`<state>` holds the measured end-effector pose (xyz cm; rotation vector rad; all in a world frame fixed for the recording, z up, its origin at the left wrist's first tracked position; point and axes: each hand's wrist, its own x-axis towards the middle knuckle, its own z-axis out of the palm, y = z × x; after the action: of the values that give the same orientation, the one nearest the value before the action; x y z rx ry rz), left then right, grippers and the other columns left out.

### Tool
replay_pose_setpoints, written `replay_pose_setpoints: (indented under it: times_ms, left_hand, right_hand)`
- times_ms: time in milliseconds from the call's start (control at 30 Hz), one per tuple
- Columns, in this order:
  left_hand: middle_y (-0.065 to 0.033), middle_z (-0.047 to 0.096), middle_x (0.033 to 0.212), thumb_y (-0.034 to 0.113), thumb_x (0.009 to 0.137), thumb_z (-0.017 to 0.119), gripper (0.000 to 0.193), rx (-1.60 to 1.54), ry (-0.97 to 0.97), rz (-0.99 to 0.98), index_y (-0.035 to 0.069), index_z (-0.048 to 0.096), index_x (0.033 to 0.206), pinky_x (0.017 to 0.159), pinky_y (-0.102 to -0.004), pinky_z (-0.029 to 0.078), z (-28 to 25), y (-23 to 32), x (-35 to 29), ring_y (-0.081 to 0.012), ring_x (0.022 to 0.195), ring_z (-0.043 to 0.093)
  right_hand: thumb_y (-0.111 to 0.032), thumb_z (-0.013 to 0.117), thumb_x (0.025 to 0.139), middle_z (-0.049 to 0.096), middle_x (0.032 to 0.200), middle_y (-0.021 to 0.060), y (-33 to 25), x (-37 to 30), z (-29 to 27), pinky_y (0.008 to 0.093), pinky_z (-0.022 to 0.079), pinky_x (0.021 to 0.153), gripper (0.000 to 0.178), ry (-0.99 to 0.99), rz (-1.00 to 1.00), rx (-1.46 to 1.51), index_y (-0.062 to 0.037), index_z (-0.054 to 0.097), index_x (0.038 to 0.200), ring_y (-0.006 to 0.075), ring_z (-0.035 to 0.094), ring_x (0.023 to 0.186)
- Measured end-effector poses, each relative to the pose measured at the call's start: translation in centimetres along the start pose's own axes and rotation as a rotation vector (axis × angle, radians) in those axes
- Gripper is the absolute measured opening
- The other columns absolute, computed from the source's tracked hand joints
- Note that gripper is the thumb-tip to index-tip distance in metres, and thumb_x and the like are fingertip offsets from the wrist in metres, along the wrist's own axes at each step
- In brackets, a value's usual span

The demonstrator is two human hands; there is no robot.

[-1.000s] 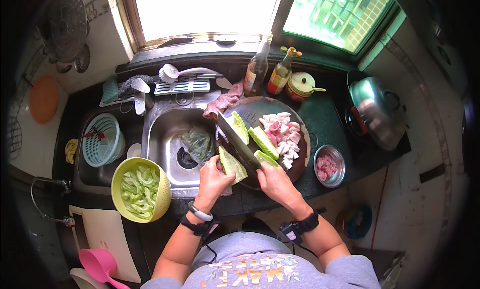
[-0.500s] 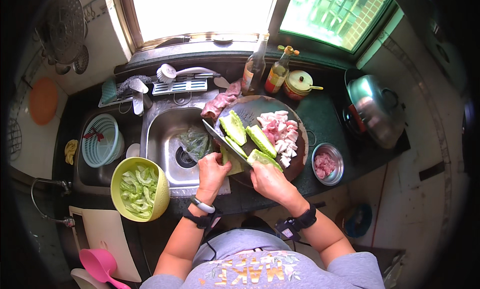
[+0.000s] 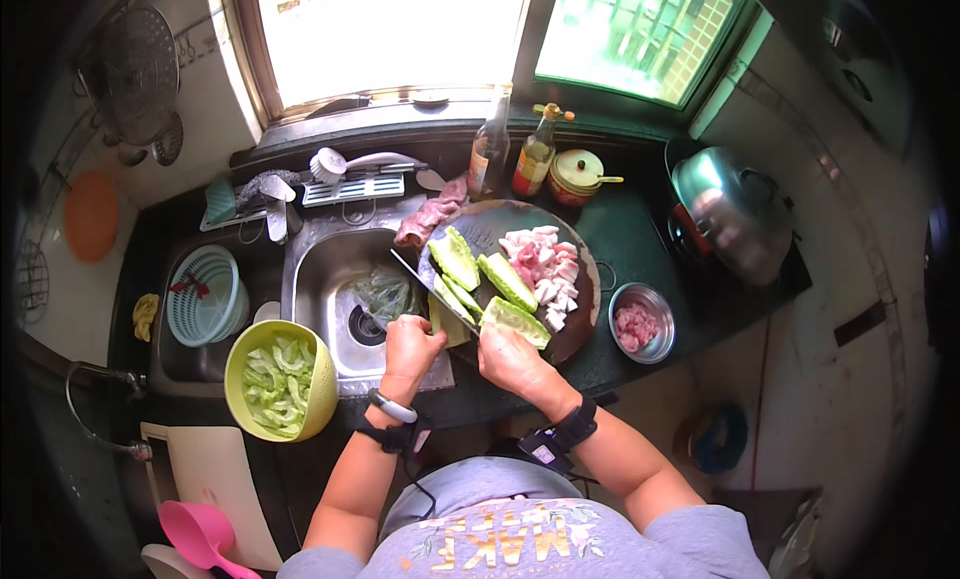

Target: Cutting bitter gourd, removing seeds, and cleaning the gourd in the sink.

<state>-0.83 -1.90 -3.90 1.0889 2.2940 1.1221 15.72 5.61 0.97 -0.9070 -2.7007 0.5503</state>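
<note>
Knife [image 3: 425, 281] gripped in R hand [image 3: 520, 359], slanted over round chopping bd. [image 3: 492, 219]; green gourd pc. [image 3: 453, 326] pinched by L hand [image 3: 412, 354] just beside it; diced meat [image 3: 545, 264] piled on bd.

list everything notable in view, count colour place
Round wooden board: 1, dark, counter
Bumpy gourd pieces: at least 4, green, on board
Diced meat: 1 heap, pink, on board
Long metal knife: 1, grey, board's left
Round metal bowl: 1, silver, board's right
Minced meat: 1 heap, pink, in bowl
Steel sink: 1, silver, board's left
Plastic bag: 1, clear, in sink
Perforated plastic basket: 1, lime, sink's front left
Vegetable slices: many, green, in basket
Slotted plastic colander: 1, pale blue, sink's left
Glass bottles: 2, clear, behind board
Lidded jar: 1, cream, behind board
Domed metal lid: 1, silver, far right
Plastic scoop: 1, pink, lower left
Left hand: 1, bare, holding pale gourd
Right hand: 1, bare, on knife
</note>
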Motion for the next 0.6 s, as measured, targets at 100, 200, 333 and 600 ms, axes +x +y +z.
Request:
replay_pose_setpoints:
  times_ms: [100, 200, 333, 600]
  left_hand:
    - [-0.0138, 0.066, 0.059, 0.019, 0.07, 0.068, 0.02, 0.076, 0.011, 0.04, -0.001, 0.071, 0.071, 0.058, -0.031, 0.053, -0.4, 0.0, -0.1, -0.019, 0.054, 0.067]
    - [-0.0168, 0.067, 0.065, 0.019, 0.069, 0.069, 0.021, -0.01, 0.023, 0.079, 0.0, 0.072, 0.077, 0.062, -0.0322, 0.053, -0.7, 0.8, -0.1, -0.0218, 0.059, 0.068]
    - [-0.0225, 0.063, 0.068, 0.018, 0.065, 0.068, 0.023, -0.017, 0.012, 0.067, 0.0, 0.072, 0.079, 0.066, -0.0396, 0.053, -0.7, 1.3, 0.3, -0.0346, 0.065, 0.066]
    - [-0.0227, 0.064, 0.069, 0.02, 0.067, 0.071, 0.025, -0.05, 0.008, 0.047, -0.002, 0.072, 0.079, 0.068, -0.0398, 0.054, -0.4, 1.7, 0.8, -0.0347, 0.067, 0.066]
  right_hand:
    - [-0.014, 0.054, 0.085, 0.061, 0.072, 0.0299, 1.6, 0.1, -1.2, 0.0508, 0.051, 0.066, 0.021, -0.01, 0.033, 0.119, 0.0053, 0.061, 0.082, 0.0455, 0.063, 0.071]
    - [-0.02, 0.055, 0.088, 0.064, 0.079, 0.0282, 1.1, -0.2, -4.1, 0.0514, 0.051, 0.073, 0.025, -0.075, 0.214, 0.232, 0.0037, 0.063, 0.084, 0.0455, 0.063, 0.078]
    - [-0.021, 0.055, 0.089, 0.064, 0.078, 0.0274, 0.4, -0.3, -3.9, 0.0516, 0.051, 0.071, 0.026, 0.082, 0.088, 0.222, 0.0029, 0.063, 0.083, 0.045, 0.063, 0.076]
    - [-0.018, 0.054, 0.088, 0.062, 0.073, 0.0285, 1.1, 1.7, -2.8, 0.0504, 0.051, 0.067, 0.025, 0.015, -0.077, 0.037, 0.0043, 0.06, 0.078, 0.0425, 0.064, 0.072]
